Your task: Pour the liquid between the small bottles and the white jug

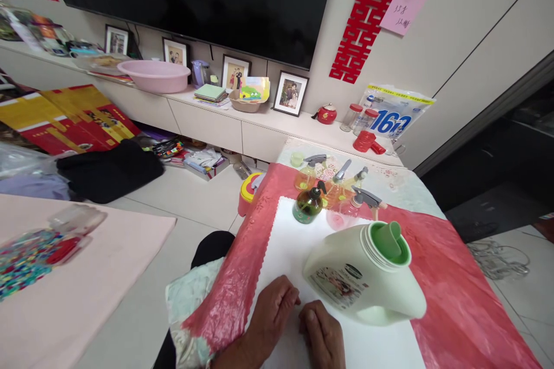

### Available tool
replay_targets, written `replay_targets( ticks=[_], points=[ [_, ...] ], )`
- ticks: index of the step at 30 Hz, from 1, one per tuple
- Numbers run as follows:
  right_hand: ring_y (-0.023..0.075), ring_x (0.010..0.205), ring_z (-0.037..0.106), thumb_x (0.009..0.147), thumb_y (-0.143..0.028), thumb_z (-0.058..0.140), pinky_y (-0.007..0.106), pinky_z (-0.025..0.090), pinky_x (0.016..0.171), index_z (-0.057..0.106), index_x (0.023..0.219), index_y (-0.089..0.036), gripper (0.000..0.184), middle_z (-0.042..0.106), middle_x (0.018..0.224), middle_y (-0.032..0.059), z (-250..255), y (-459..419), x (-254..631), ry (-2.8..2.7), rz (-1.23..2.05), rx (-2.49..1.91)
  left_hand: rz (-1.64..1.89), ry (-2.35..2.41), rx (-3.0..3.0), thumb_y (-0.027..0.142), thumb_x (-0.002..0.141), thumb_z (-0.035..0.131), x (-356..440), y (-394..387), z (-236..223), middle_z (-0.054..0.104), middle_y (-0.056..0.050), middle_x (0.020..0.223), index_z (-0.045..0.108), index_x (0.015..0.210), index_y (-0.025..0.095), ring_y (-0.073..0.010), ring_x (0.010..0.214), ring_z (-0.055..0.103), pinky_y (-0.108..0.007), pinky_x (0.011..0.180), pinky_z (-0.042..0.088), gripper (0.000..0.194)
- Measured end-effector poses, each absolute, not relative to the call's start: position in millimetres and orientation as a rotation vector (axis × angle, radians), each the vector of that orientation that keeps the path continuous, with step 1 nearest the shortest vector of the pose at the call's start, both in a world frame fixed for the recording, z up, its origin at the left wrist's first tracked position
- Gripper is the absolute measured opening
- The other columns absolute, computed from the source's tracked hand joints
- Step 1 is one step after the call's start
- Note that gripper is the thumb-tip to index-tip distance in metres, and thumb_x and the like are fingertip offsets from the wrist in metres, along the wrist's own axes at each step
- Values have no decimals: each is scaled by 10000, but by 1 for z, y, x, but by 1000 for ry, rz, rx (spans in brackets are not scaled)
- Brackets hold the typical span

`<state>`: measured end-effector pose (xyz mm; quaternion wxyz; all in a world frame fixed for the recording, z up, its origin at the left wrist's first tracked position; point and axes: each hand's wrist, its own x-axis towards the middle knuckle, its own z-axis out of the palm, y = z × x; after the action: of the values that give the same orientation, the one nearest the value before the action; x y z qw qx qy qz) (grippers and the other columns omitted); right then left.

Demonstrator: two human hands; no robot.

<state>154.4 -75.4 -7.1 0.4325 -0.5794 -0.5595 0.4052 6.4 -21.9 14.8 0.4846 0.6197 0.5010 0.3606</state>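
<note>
home living room, wall-mounted television (194, 0), framed family photos (291, 93)

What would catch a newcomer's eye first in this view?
Probably the big pale-green jug with its green spout, standing on the white sheet just beyond the two bare hands. Next, the bright red plastic cover under that sheet, and the red cut-paper strip on the wall, right of the dark television.

Uncapped pale-green jug, upright (346, 271)
</note>
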Motion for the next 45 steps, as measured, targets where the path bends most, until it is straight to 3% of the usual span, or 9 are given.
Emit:
replay_targets(
  ticks=[19, 24, 31, 35, 38, 45],
  points=[
    [127, 601, 458, 1071, -576, 403, 247, 318, 596, 544, 737, -178, 538, 500, 659, 4, 9, -73, 153, -1362, 1078, -1427, 872, 1221, 1430, 557, 987, 382, 5, -22, 16, 631, -39, 757, 574, 738, 206, -191, 728, 578, -308, 704, 428, 471],
    [119, 599, 479, 1084, -538, 390, 225, 350, 581, 588, 799, -174, 503, 519, 666, 1, 21, -69, 155, -1351, 1107, -1375, 859, 1189, 1333, 604, 962, 391, 4, -19, 32, 618, -34, 699, 579, 704, 202, -186, 698, 563, -308, 693, 423, 513],
    [127, 556, 474, 1040, -616, 403, 241, 353, 525, 613, 757, -171, 568, 509, 616, 12, 68, -72, 153, -1358, 1073, -1256, 919, 1028, 1203, 718, 928, 395, 5, -21, 69, 586, -25, 636, 606, 660, 186, -162, 645, 523, -289, 645, 417, 632],
    [123, 513, 389, 1015, -695, 396, 268, 286, 504, 564, 655, -175, 655, 443, 564, 8, 88, -74, 148, -1323, 1035, -1285, 932, 998, 1220, 795, 902, 327, 8, -24, 86, 547, -19, 566, 558, 575, 197, -153, 585, 493, -293, 611, 406, 719],
    [112, 485, 321, 1040, -664, 356, 277, 229, 488, 475, 591, -183, 669, 367, 527, -7, 86, -70, 145, -1276, 1018, -1352, 911, 1073, 1243, 827, 892, 261, 11, -26, 87, 454, 6, 499, 464, 495, 214, -135, 531, 444, -293, 574, 376, 758],
    [113, 521, 318, 1041, -717, 291, 283, 241, 514, 379, 568, -198, 708, 341, 541, -11, 73, -64, 140, -1250, 998, -1481, 835, 1203, 1263, 902, 826, 248, 15, -30, 80, 339, 43, 472, 357, 503, 227, -113, 490, 352, -292, 496, 270, 757]
  ],
)
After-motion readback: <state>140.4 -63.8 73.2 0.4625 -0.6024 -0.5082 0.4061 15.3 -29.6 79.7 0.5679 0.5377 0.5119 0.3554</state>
